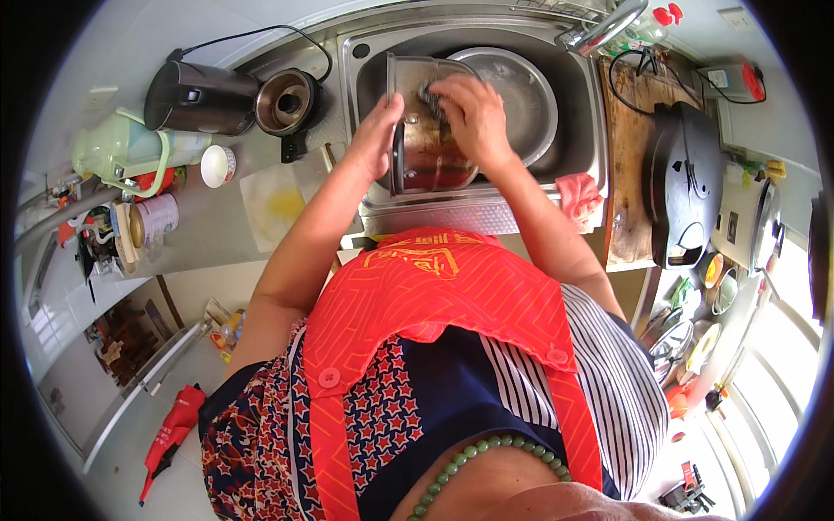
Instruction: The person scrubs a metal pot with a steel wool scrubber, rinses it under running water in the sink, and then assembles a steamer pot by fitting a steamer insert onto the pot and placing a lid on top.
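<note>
A metal pot (433, 153) with brown stains on its outer wall lies tipped on its side over the stainless steel sink (576, 150). My left hand (376, 140) grips its rim near a dark handle, at the left. Pressed against the pot's upper side is a grey metal scouring pad (432, 101), held under the fingers of my right hand (475, 120). Behind and to the right of the pot, a round metal basin (531, 107) rests in the sink. The inside of the pot is turned away and mostly hidden.
Left of the sink are an electric kettle (199, 98), its base (287, 104), a paper cup (217, 166) and a green thermos (143, 153). A faucet (603, 29) reaches over the back right. A pink cloth (578, 198) hangs on the front edge, beside a wooden board (629, 228) and black appliance (684, 185).
</note>
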Tool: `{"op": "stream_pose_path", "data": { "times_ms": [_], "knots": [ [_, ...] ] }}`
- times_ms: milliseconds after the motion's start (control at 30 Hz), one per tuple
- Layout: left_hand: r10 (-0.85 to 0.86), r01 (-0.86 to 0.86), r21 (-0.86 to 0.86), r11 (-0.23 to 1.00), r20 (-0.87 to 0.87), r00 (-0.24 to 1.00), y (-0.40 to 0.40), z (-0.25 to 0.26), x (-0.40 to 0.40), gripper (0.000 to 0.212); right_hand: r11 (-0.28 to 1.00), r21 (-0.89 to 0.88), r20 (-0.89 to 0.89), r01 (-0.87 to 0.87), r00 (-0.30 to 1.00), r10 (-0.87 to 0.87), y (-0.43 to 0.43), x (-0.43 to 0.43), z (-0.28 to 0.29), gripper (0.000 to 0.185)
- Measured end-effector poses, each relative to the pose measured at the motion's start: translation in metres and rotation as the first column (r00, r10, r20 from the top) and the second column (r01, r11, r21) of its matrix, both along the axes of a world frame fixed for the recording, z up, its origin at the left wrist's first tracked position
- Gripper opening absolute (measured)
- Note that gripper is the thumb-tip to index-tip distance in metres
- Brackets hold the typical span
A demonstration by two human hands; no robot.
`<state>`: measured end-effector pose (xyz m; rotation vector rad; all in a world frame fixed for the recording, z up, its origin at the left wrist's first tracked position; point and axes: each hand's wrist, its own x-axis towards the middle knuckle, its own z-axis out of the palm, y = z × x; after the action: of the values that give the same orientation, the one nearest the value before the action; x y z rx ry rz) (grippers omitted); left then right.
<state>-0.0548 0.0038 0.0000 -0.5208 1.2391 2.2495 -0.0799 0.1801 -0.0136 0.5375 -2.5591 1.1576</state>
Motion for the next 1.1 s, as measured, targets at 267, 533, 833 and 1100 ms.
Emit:
{"op": "stream_pose_path", "data": {
  "times_ms": [267,533,833,1100],
  "knots": [
    [-0.011,0.019,0.152,0.988,-0.057,0.998,0.002,-0.007,0.026,0.043,0.975,-0.164,0.171,-0.151,0.969,0.179,0.002,-0.047,0.002,0.015],
    [-0.058,0.074,0.135,0.988,-0.124,0.991,-0.005,0.012,-0.017,0.079,0.977,-0.018,-0.029,-0.212,0.977,0.211,-0.027,0.038,0.026,0.020],
    [-0.181,0.182,-0.024,0.983,-0.271,0.945,0.005,0.021,0.010,0.081,0.990,-0.141,0.264,0.015,0.964,0.023,-0.022,-0.072,-0.013,0.013],
    [0.060,-0.060,0.065,0.996,0.004,0.998,0.000,0.021,-0.002,0.089,0.985,-0.023,-0.021,-0.170,0.985,0.169,-0.034,0.034,0.023,0.016]
  ]
}}
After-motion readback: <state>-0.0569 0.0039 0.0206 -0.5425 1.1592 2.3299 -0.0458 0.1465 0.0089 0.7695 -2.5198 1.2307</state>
